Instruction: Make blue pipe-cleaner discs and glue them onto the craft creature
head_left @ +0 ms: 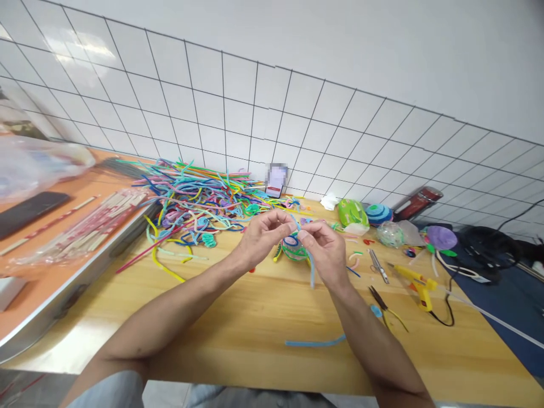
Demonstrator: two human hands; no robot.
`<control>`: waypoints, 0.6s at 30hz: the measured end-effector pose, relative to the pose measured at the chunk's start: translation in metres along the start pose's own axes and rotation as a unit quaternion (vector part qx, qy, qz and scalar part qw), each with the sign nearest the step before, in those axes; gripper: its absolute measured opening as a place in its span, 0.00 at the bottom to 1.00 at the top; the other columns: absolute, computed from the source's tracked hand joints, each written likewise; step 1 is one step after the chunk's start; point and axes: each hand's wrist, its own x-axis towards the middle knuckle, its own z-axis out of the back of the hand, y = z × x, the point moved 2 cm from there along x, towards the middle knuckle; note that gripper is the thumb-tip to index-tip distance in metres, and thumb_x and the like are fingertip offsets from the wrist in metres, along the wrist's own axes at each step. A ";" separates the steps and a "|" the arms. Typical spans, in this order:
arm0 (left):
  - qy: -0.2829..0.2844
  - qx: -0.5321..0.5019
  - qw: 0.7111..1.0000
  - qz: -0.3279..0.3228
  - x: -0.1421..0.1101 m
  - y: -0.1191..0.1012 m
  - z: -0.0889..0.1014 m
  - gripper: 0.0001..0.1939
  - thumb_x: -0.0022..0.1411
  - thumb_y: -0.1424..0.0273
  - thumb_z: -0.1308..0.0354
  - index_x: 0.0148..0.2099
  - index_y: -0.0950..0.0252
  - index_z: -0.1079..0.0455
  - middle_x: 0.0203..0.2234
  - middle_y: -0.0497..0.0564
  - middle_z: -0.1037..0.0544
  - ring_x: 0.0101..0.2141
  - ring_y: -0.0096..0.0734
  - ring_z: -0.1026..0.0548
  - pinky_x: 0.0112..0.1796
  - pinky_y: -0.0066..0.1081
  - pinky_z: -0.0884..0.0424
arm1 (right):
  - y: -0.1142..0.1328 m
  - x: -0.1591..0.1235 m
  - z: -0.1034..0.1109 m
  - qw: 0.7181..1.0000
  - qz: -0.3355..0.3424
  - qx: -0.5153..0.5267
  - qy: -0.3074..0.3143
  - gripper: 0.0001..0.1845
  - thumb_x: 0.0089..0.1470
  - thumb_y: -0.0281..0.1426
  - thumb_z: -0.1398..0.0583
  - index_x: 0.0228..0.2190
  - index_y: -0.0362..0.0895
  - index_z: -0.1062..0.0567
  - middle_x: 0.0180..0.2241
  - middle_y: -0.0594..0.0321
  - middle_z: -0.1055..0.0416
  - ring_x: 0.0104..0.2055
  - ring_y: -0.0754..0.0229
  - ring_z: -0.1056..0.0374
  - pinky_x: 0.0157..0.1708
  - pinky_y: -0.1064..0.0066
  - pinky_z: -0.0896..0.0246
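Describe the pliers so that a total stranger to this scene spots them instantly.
On the wooden table, find the person's right hand, then look to the right of that forearm. The pliers lie between the forearm and the yellow glue gun. Dark tips and two slim, spread yellow handles set them apart from the chunky gun.

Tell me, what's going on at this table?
A person's left hand and right hand pinch a blue stem above the table. A round green piece shows just below them. A second stem lies near the front edge, with a pile of stems to the left and pliers and a glue gun to the right.
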 end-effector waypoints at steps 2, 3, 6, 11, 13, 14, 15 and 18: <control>-0.009 -0.067 0.997 0.031 -0.001 0.009 -0.005 0.19 0.56 0.56 0.28 0.36 0.65 0.27 0.22 0.41 0.32 0.21 0.19 0.41 0.24 0.24 0.46 | -0.003 0.000 -0.003 1.000 -0.011 0.023 0.000 0.09 0.58 0.40 0.32 0.33 0.47 0.19 0.29 0.65 0.26 0.31 0.61 0.33 0.34 0.68 0.37; -0.011 -0.092 0.995 0.043 -0.001 0.012 -0.007 0.18 0.56 0.56 0.28 0.36 0.65 0.27 0.21 0.41 0.33 0.21 0.19 0.42 0.24 0.24 0.46 | -0.004 0.000 -0.004 0.999 -0.012 0.032 -0.001 0.09 0.57 0.40 0.32 0.33 0.47 0.19 0.29 0.65 0.25 0.31 0.61 0.32 0.34 0.68 0.36; -0.005 -0.099 0.994 0.052 -0.001 0.019 -0.009 0.18 0.58 0.56 0.29 0.37 0.65 0.28 0.20 0.40 0.34 0.21 0.19 0.42 0.24 0.23 0.46 | -0.003 0.001 -0.002 0.999 -0.008 0.038 -0.004 0.09 0.56 0.39 0.32 0.32 0.47 0.20 0.28 0.65 0.24 0.30 0.62 0.32 0.33 0.69 0.36; 0.051 0.130 0.989 -0.046 0.002 0.008 0.001 0.12 0.63 0.61 0.34 0.38 0.65 0.24 0.23 0.43 0.31 0.23 0.21 0.40 0.26 0.25 0.44 | 0.006 0.002 0.010 0.995 0.053 -0.088 0.019 0.07 0.57 0.34 0.35 0.29 0.46 0.21 0.24 0.67 0.27 0.27 0.63 0.37 0.29 0.69 0.42; 0.068 0.211 0.971 -0.086 0.003 0.001 0.005 0.08 0.64 0.65 0.36 0.37 0.65 0.23 0.24 0.44 0.29 0.24 0.22 0.38 0.27 0.25 0.44 | 0.010 0.003 0.013 0.984 0.096 -0.144 0.029 0.05 0.57 0.31 0.36 0.28 0.46 0.21 0.23 0.68 0.29 0.27 0.64 0.37 0.30 0.69 0.42; 0.076 0.234 0.965 -0.095 0.003 -0.001 0.006 0.07 0.65 0.66 0.37 0.36 0.65 0.23 0.25 0.45 0.28 0.25 0.23 0.37 0.28 0.25 0.43 | 0.011 0.004 0.014 0.979 0.115 -0.164 0.032 0.05 0.57 0.29 0.36 0.28 0.47 0.22 0.23 0.69 0.29 0.27 0.64 0.37 0.30 0.69 0.42; 0.083 0.249 0.960 -0.096 0.003 -0.003 0.007 0.07 0.65 0.67 0.37 0.36 0.65 0.23 0.25 0.45 0.27 0.26 0.23 0.36 0.29 0.25 0.42 | 0.011 0.004 0.015 0.974 0.130 -0.180 0.035 0.05 0.57 0.28 0.36 0.28 0.47 0.22 0.23 0.69 0.29 0.27 0.64 0.37 0.31 0.69 0.42; 0.095 0.263 0.956 -0.082 0.004 -0.004 0.008 0.07 0.64 0.67 0.37 0.34 0.65 0.23 0.25 0.45 0.26 0.26 0.23 0.35 0.29 0.25 0.42 | 0.012 0.005 0.014 0.966 0.150 -0.202 0.053 0.06 0.58 0.27 0.36 0.29 0.47 0.22 0.24 0.69 0.29 0.27 0.64 0.36 0.31 0.69 0.42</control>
